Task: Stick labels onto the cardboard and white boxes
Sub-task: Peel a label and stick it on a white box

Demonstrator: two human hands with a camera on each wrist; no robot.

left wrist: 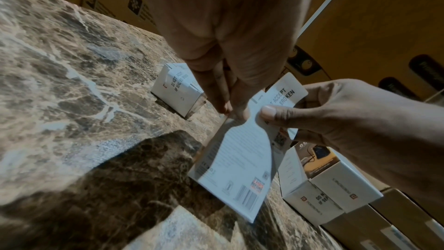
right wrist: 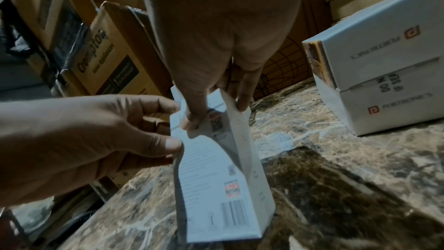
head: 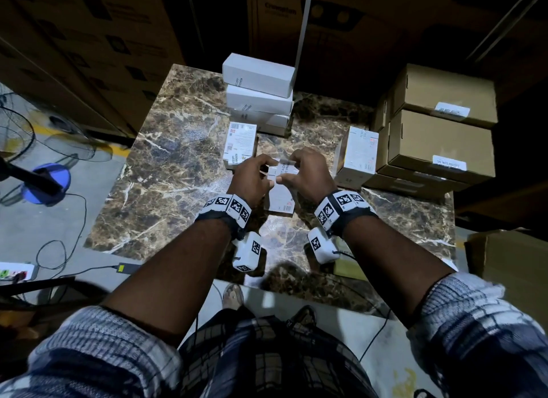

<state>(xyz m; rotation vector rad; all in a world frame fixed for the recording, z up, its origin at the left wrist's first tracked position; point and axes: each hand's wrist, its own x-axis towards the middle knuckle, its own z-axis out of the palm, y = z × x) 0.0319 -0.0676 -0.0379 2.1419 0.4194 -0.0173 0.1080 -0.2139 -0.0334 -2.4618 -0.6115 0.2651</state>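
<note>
Both hands pinch the seal label (left wrist: 286, 94) over the white box (head: 280, 199); left hand (head: 252, 175), right hand (head: 308, 172). The box's long axis runs from the table's (head: 178, 148) near edge toward its far edge; its far end sits directly beneath the label.

Person wearing marker bands, wrist cameras and checked clothing

The person is wearing a dark strap around each wrist, each one carrying a row of white square tiles printed with black coded patterns: the left wristband (head: 226, 208) and the right wristband (head: 341, 209). Under each wrist a rounded white camera block is hanging, also bearing coded squares: the left camera block (head: 248, 254) and the right camera block (head: 321, 246), the right one trailing a thin dark cable. Both forearms are showing bare, with blue-and-white checked sleeves, the left sleeve (head: 98, 353) and the right sleeve (head: 474, 323), sitting rolled near the elbows. A dark checked garment (head: 267, 359) is covering the legs, and a sandal (head: 232, 295) is showing on one foot.
</note>
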